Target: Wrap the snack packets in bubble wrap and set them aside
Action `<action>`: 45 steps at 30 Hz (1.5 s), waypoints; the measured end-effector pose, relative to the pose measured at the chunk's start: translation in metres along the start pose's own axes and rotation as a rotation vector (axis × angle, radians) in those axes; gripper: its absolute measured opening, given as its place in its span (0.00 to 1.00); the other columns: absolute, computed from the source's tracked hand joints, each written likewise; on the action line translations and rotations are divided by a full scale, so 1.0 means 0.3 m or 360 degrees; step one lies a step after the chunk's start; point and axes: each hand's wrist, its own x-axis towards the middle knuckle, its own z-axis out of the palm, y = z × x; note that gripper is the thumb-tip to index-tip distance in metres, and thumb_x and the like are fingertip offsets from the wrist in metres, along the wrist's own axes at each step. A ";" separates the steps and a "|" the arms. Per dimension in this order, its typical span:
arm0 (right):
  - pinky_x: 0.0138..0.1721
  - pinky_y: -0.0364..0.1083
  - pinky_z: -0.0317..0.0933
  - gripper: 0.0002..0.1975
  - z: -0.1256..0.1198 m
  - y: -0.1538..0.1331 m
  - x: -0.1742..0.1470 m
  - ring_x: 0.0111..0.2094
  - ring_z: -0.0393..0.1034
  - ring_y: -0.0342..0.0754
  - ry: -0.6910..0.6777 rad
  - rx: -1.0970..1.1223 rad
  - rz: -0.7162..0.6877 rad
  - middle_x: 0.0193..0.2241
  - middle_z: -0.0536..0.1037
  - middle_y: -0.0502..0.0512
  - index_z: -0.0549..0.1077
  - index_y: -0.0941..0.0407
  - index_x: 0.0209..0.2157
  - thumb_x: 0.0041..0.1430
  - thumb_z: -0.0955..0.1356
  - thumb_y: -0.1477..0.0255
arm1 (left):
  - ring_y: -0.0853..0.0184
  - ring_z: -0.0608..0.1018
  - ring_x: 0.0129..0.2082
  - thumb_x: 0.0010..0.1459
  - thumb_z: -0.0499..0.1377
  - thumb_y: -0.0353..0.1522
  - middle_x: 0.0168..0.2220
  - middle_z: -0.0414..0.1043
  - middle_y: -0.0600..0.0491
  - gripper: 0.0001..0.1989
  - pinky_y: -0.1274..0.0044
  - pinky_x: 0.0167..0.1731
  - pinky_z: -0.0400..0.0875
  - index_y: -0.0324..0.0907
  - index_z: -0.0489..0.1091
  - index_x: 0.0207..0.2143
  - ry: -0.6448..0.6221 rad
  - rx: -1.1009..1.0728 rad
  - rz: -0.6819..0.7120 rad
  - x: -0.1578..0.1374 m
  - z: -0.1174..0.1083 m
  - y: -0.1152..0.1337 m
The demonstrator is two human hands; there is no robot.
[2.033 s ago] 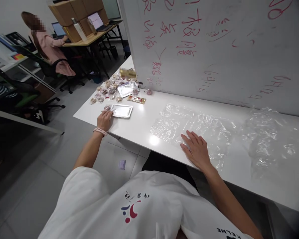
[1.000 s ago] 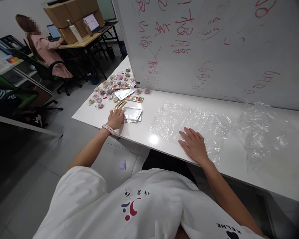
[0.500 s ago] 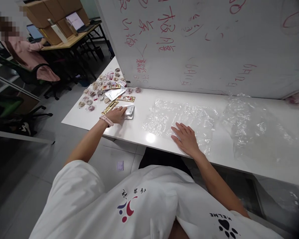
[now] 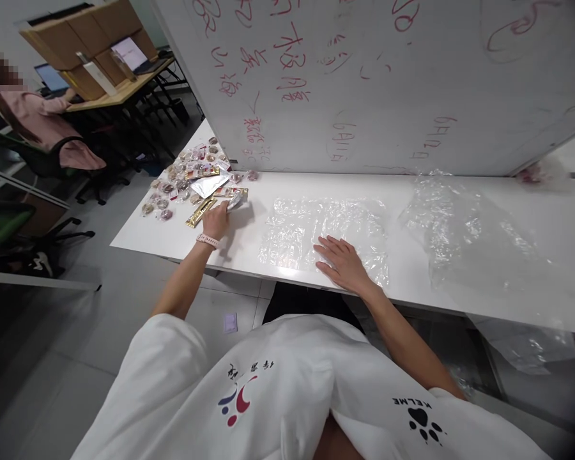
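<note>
My left hand [image 4: 215, 222] grips a silver packet [image 4: 237, 200] by its near side, raised a little off the white table. Close beside that hand lie a gold sachet [image 4: 200, 213] and a second gold sachet [image 4: 230, 191], this one partly behind the packet. My right hand [image 4: 341, 260] rests flat, fingers spread, on a crinkled clear plastic sheet [image 4: 294, 223] near the table's front edge. A larger silver pouch [image 4: 207, 185] lies among the small wrapped pieces further left.
Many small wrapped pieces [image 4: 172, 182] cover the table's left end. A whiteboard [image 4: 364, 96] with red writing stands along the back. More clear plastic [image 4: 469, 236] lies on the right. A seated person [image 4: 33, 118] is at a desk at far left; a purple sachet [image 4: 230, 322] is on the floor.
My left hand has lifted the silver packet from the table and tilted it. My right hand stays flat on the plastic sheet. The whole view has shifted slightly.
</note>
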 end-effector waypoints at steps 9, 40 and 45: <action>0.58 0.58 0.61 0.23 -0.045 -0.003 -0.017 0.60 0.63 0.53 0.0690 0.0357 0.0376 0.59 0.71 0.60 0.69 0.52 0.58 0.71 0.55 0.61 | 0.54 0.69 0.62 0.66 0.44 0.24 0.59 0.69 0.42 0.26 0.57 0.56 0.69 0.42 0.60 0.64 0.0104 -0.0653 0.0726 -0.308 0.071 0.640; 0.64 0.60 0.50 0.25 -0.020 -0.060 0.066 0.66 0.56 0.51 0.0079 0.0477 0.0122 0.64 0.65 0.52 0.65 0.48 0.61 0.73 0.49 0.59 | 0.53 0.54 0.70 0.62 0.54 0.51 0.68 0.57 0.50 0.25 0.54 0.68 0.43 0.53 0.70 0.57 -0.0521 -0.1159 0.1179 -0.251 0.106 0.529; 0.67 0.61 0.43 0.26 0.000 -0.045 0.049 0.69 0.49 0.53 -0.0057 0.0109 0.0082 0.69 0.56 0.53 0.56 0.47 0.68 0.72 0.54 0.58 | 0.54 0.67 0.62 0.64 0.53 0.43 0.61 0.65 0.41 0.24 0.60 0.58 0.64 0.42 0.67 0.58 0.0171 -0.1342 0.0030 -0.298 0.083 0.409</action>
